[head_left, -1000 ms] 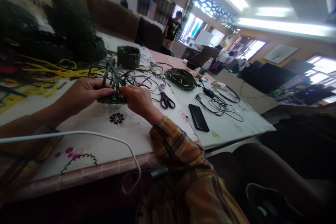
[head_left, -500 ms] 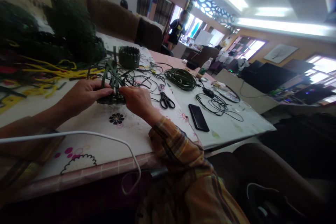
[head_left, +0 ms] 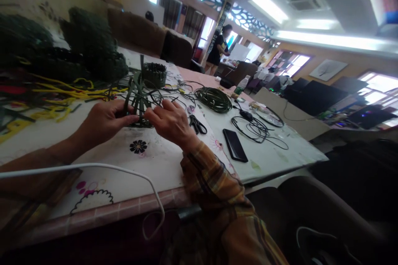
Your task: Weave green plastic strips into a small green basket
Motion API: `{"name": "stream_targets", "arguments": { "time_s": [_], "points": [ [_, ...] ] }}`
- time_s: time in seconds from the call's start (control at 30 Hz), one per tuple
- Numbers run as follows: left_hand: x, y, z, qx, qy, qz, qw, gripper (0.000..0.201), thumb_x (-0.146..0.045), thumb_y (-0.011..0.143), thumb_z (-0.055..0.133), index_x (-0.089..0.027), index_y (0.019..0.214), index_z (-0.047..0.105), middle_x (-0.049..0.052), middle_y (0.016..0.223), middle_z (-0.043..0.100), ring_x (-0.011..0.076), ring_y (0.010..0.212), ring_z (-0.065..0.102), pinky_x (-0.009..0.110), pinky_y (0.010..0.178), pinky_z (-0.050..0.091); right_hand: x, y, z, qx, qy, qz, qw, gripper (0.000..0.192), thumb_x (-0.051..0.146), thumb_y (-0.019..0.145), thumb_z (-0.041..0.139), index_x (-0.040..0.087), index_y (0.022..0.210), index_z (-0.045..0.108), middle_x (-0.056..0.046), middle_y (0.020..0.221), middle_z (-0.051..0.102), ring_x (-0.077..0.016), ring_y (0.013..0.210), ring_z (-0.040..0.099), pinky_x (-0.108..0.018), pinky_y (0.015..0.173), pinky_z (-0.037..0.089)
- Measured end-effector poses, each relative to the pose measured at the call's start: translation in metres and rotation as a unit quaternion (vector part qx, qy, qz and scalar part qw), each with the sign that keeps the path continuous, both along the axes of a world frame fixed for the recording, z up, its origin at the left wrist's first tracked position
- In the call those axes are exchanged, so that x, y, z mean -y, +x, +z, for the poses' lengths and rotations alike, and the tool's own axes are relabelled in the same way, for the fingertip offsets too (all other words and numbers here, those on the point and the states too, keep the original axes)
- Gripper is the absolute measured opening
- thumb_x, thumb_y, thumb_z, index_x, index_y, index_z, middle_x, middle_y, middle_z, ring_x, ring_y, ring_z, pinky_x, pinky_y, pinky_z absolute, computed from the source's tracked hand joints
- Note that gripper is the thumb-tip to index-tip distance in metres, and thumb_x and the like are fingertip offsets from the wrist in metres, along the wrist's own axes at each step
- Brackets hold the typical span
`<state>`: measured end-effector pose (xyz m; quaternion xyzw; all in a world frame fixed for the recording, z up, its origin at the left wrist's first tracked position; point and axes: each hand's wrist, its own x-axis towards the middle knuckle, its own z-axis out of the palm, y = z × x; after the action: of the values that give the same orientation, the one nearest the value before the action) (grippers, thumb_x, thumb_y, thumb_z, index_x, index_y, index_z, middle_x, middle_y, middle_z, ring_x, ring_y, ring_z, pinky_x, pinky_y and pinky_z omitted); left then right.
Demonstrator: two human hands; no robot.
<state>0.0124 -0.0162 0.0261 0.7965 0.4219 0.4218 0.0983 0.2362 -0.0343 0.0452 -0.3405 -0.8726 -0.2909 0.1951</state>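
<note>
Between my hands on the table stands a half-woven green basket (head_left: 139, 103), its upright strips bending inward at the top. My left hand (head_left: 107, 122) grips its left side, thumb across the front and fingers behind the strips. At the basket's right side, my right hand (head_left: 171, 123) is closed with its fingers bent; the strip they pinch is mostly hidden. Behind it is a woven dark green basket (head_left: 154, 75). Black-handled scissors (head_left: 198, 124) lie just right of my right hand.
A coil of green strip (head_left: 214, 99), a black phone (head_left: 235, 145) and a black cable (head_left: 253, 126) lie to the right. Yellow strips (head_left: 68, 91) and dark green bundles (head_left: 90, 37) fill the left. A white cord (head_left: 108, 166) crosses in front. Another person (head_left: 217, 51) stands far back.
My right hand has shifted slightly right and its fingers have bent more. My left hand still holds the basket. The person in the background has turned and moved slightly right.
</note>
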Motion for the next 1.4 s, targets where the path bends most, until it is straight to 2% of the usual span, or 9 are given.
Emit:
{"name": "stream_targets", "arguments": {
  "time_s": [0.2, 0.43, 0.6, 0.8, 0.93, 1.07, 1.17, 1.3, 1.4],
  "points": [
    [-0.004, -0.013, 0.005, -0.101, 0.162, 0.104, 0.976, 0.045, -0.058, 0.094, 0.046, -0.020, 0.076, 0.063, 0.003, 0.075, 0.061, 0.0204, 0.072, 0.057, 0.032, 0.063, 0.036, 0.009, -0.020, -0.002, -0.022, 0.018, -0.068, 0.997, 0.023, 0.022, 0.105, 0.041, 0.020, 0.108, 0.064, -0.008, 0.123, 0.066, -0.0248, 0.130, 0.049, -0.043, 0.107, 0.033],
    [-0.011, -0.024, 0.001, -0.238, 0.183, 0.160, 0.940, 0.042, -0.049, 0.096, 0.042, -0.020, 0.074, 0.063, 0.008, 0.082, 0.065, 0.0254, 0.082, 0.062, 0.034, 0.062, 0.036, 0.017, -0.029, -0.002, -0.007, -0.233, -0.119, 0.965, 0.034, 0.050, 0.101, 0.050, 0.022, 0.098, 0.069, -0.005, 0.093, 0.073, -0.0179, 0.081, 0.064, -0.030, 0.067, 0.040],
    [-0.012, -0.032, 0.007, -0.257, 0.149, 0.178, 0.938, 0.043, -0.049, 0.096, 0.040, -0.021, 0.074, 0.063, 0.009, 0.085, 0.067, 0.0262, 0.087, 0.063, 0.034, 0.060, 0.034, 0.007, -0.016, 0.000, -0.018, -0.044, -0.129, 0.990, 0.031, 0.023, 0.105, 0.038, 0.019, 0.105, 0.069, -0.014, 0.148, 0.055, -0.0291, 0.122, 0.054, -0.043, 0.090, 0.043],
    [-0.013, -0.038, 0.013, -0.230, 0.134, 0.152, 0.952, 0.045, -0.055, 0.094, 0.038, -0.021, 0.077, 0.063, 0.007, 0.089, 0.066, 0.0246, 0.087, 0.062, 0.034, 0.065, 0.037, 0.001, -0.015, 0.004, -0.077, -0.129, -0.297, 0.943, 0.034, 0.021, 0.104, 0.034, 0.018, 0.115, 0.066, -0.015, 0.115, 0.070, -0.0242, 0.088, 0.067, -0.036, 0.068, 0.046],
    [-0.021, -0.052, 0.012, -0.234, 0.122, 0.173, 0.949, 0.045, -0.056, 0.093, 0.038, -0.022, 0.070, 0.057, 0.006, 0.082, 0.061, 0.0230, 0.080, 0.058, 0.033, 0.062, 0.035, -0.003, -0.009, 0.004, -0.005, -0.194, -0.153, 0.969, 0.031, 0.042, 0.101, 0.050, 0.021, 0.096, 0.072, -0.008, 0.104, 0.074, -0.0232, 0.098, 0.066, -0.038, 0.082, 0.051],
    [-0.029, -0.065, 0.011, -0.287, 0.127, 0.221, 0.924, 0.044, -0.051, 0.093, 0.034, -0.021, 0.073, 0.059, 0.008, 0.083, 0.061, 0.0255, 0.082, 0.058, 0.034, 0.063, 0.035, 0.002, -0.008, 0.003, 0.037, -0.045, 0.017, 0.998, 0.025, 0.027, 0.103, 0.047, 0.022, 0.098, 0.071, -0.002, 0.147, 0.057, -0.0246, 0.143, 0.041, -0.051, 0.124, 0.025],
    [-0.028, -0.066, 0.012, -0.307, 0.130, 0.234, 0.913, 0.046, -0.050, 0.092, 0.032, -0.021, 0.080, 0.065, 0.010, 0.085, 0.063, 0.0282, 0.086, 0.058, 0.035, 0.064, 0.035, 0.013, -0.016, 0.003, 0.084, 0.004, 0.070, 0.994, 0.034, 0.014, 0.103, 0.035, 0.022, 0.104, 0.068, -0.002, 0.134, 0.063, -0.0185, 0.144, 0.041, -0.048, 0.130, 0.017],
    [-0.023, -0.063, 0.014, -0.307, 0.128, 0.235, 0.913, 0.046, -0.048, 0.092, 0.032, -0.021, 0.079, 0.067, 0.011, 0.085, 0.062, 0.0305, 0.088, 0.059, 0.037, 0.062, 0.031, 0.023, -0.030, -0.001, 0.175, -0.064, 0.113, 0.976, 0.041, 0.010, 0.104, 0.027, 0.020, 0.095, 0.066, -0.001, 0.086, 0.069, -0.0154, 0.090, 0.065, -0.039, 0.110, 0.044],
    [-0.024, -0.065, 0.015, -0.286, 0.121, 0.238, 0.920, 0.044, -0.048, 0.090, 0.032, -0.021, 0.077, 0.064, 0.011, 0.085, 0.060, 0.0308, 0.088, 0.058, 0.037, 0.062, 0.031, 0.019, -0.030, -0.004, 0.094, -0.111, -0.024, 0.989, 0.037, 0.020, 0.107, 0.030, 0.016, 0.102, 0.066, -0.005, 0.086, 0.070, -0.0162, 0.072, 0.063, -0.033, 0.073, 0.049]
  ]
}}
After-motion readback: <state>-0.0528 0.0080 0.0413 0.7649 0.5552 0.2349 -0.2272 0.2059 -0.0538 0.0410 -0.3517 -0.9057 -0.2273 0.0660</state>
